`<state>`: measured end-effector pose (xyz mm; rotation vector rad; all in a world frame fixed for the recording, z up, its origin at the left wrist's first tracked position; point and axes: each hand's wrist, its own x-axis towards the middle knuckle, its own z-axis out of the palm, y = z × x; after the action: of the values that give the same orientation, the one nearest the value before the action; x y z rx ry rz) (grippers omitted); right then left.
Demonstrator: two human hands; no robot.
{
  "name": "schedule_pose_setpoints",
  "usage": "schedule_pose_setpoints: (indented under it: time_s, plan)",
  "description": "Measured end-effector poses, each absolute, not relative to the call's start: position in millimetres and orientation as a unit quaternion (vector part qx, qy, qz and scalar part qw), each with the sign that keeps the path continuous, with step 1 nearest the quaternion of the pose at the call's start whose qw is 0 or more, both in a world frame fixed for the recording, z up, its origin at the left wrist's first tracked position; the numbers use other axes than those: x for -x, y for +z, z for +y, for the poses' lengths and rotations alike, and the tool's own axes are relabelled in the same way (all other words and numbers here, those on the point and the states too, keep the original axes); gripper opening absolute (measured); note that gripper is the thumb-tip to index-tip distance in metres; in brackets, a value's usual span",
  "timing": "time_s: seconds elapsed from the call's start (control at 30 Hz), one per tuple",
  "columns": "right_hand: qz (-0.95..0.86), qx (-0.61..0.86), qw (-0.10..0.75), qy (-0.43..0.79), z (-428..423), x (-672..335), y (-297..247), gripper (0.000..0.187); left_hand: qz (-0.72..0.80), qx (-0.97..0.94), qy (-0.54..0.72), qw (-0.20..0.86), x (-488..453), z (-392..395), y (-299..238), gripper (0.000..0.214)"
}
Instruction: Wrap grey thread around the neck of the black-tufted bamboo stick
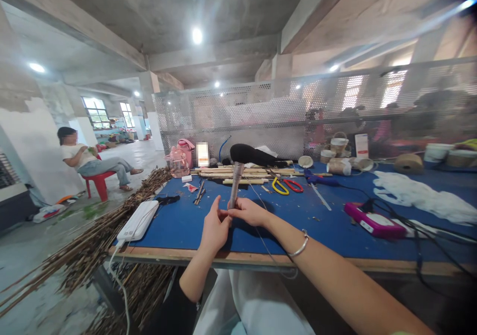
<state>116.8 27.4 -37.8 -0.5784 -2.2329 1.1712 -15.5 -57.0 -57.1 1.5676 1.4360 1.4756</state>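
My left hand (215,228) and my right hand (249,210) meet above the near edge of the blue table (320,225). Both pinch the lower end of a thin grey stick (235,185) that stands nearly upright between them. A silver bangle (301,245) circles my right wrist. A fine wire or thread (261,225) trails from near my hands down over the table edge. Just behind the stick lies a dark tapered object (249,154) on a row of bamboo sticks (231,174).
A white power bank (138,220) lies at the table's left corner, scissors (286,186) and a pink-and-white device (374,223) further right. White cloth (421,196), twine rolls and cups line the back. Twig bundles (93,245) lean at left. A person (89,161) sits on a red stool.
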Motion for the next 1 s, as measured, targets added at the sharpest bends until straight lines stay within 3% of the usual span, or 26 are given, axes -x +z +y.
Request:
schedule_pose_setpoints:
  time_s: [0.23, 0.73, 0.8, 0.9, 1.0]
  plan:
    - [-0.819, 0.210, 0.259, 0.467, 24, -117, -36, 0.032, 0.573, -0.580, 0.537, 0.217, 10, -58, -54, 0.074]
    - [-0.817, 0.216, 0.253, 0.470, 27, -119, -36, 0.033, 0.514, -0.592, 0.545, 0.297, 14, -56, -61, 0.066]
    - [-0.831, 0.234, 0.248, 0.439, 26, -121, -31, 0.030, 0.540, -0.581, 0.561, 0.235, 12, -58, -59, 0.060]
    - [-0.842, 0.252, 0.236, 0.415, 24, -129, -19, 0.025, 0.559, -0.606, 0.565, 0.029, 12, -68, -49, 0.050]
    - [-0.847, 0.247, 0.219, 0.417, 13, -141, -4, 0.019, 0.495, -0.744, 0.435, -0.111, 13, -81, -32, 0.052]
